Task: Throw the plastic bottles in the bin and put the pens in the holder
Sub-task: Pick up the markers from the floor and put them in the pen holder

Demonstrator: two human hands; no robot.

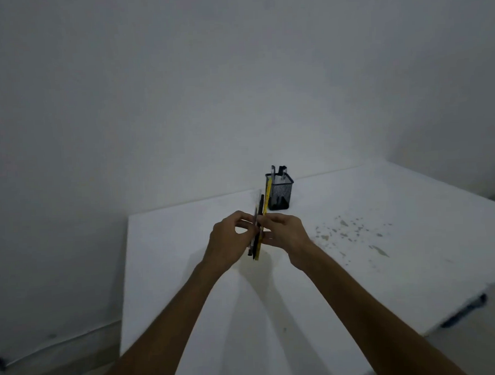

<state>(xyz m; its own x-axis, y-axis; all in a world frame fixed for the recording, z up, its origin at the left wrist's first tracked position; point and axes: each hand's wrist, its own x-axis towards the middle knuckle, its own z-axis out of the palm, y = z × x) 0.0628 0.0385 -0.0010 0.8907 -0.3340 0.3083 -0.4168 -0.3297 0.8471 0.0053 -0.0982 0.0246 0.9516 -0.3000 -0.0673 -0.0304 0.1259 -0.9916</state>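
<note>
White table, bare wall; mesh holder stands near the far edge. My left hand and right hand pinch a bundle of pens, upright above the tabletop. Light, stiff, slippery, I judge; grip mid-shaft.

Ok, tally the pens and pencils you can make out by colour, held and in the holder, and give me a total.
Held bundle, between left hand and right hand:
Yellow pencil: 1
Black pen: 1
Clear or grey pen: 1
In the black mesh holder:
Dark pens: 2, tops only showing
Total: 5, though blur could hide more.
</note>
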